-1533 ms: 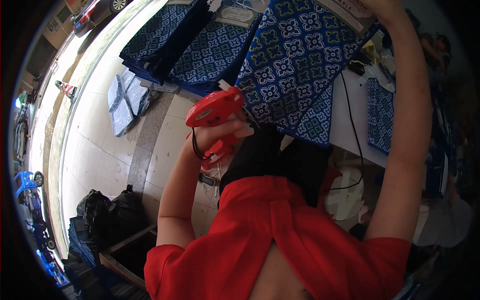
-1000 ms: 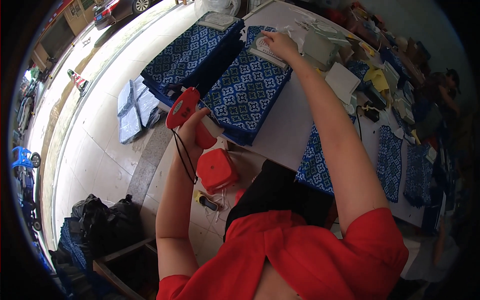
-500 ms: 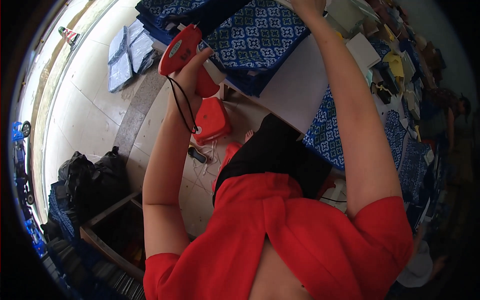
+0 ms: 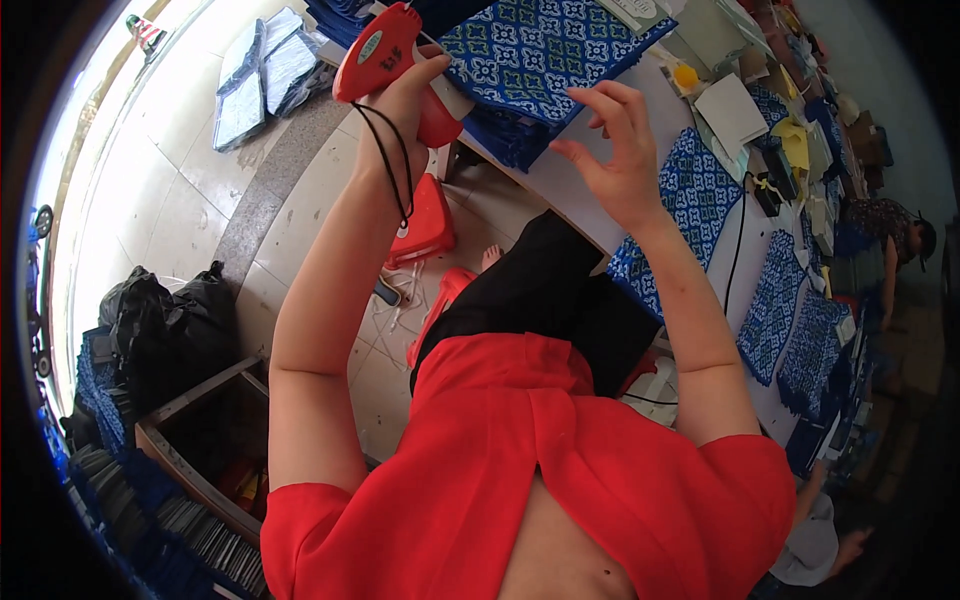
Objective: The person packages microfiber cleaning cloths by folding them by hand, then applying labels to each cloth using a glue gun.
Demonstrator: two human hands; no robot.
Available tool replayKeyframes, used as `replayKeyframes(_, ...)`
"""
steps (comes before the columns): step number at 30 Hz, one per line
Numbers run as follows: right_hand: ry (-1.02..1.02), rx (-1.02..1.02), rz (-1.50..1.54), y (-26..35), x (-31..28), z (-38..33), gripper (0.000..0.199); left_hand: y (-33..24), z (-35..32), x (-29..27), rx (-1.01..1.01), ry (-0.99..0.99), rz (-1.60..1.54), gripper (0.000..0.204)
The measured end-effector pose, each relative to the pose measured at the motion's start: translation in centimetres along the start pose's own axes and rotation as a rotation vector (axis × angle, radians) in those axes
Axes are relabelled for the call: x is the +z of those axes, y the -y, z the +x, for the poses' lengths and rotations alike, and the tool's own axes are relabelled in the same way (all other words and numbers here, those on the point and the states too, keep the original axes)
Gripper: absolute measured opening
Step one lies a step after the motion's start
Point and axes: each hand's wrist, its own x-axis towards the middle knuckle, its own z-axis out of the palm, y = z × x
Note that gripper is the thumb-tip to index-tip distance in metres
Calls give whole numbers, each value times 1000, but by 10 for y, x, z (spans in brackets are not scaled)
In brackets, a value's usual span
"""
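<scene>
My left hand (image 4: pixel 405 95) is closed around a red hand-held tool (image 4: pixel 380 52), shaped like a tagging gun, with an oval label and dark handwriting. A black cord loop hangs from it beside my wrist. Just right of the tool lies a pile of blue patterned cloth pieces (image 4: pixel 540 55) on the white table (image 4: pixel 590 195), a pale printed card on its far right corner. Near the pile's right edge my right hand (image 4: pixel 620 155) hovers with curved, parted fingers, nothing in them. Whether its fingertips touch the cloth I cannot tell.
More patterned cloth (image 4: pixel 690 190) hangs over the table's right part, beside papers and boxes (image 4: pixel 735 110). Below stands a red stool (image 4: pixel 425 220). At left are wrapped packages (image 4: pixel 265 75), a black bag (image 4: pixel 175 330) and a wooden-framed box (image 4: pixel 195 390). Another person (image 4: pixel 885 230) is at far right.
My right hand has drawn back from the far top edge toward me, to the pile's right side. My left hand and the red tool have shifted slightly up and right in the picture.
</scene>
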Motion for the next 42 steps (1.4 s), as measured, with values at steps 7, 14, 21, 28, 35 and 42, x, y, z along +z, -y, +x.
replayKeyframes(7, -92, 111, 151, -9, 21, 9, 11, -7, 12, 6, 123, -8, -23, 28)
replayKeyframes(14, -116, 180, 158, -6, 24, 24, 10, 13, -11, -27, 331, -101, 346, 28)
replayKeyframes(21, 108, 124, 155, -17, 10, 30, 11, 30, -45, -17, 1044, 439, 1176, 20)
replayKeyframes(28, 314, -25, 82, -12, 7, 22, 17, 48, -68, -22, 1081, 29, 1023, 23)
replayKeyframes(35, 232, -72, 145, -26, -1, 42, 32, 42, -90, -27, 918, -140, 641, 18)
replayKeyframes(42, 419, -195, -479, -47, 23, 57, 51, 72, -101, -54, 744, -12, 514, 23)
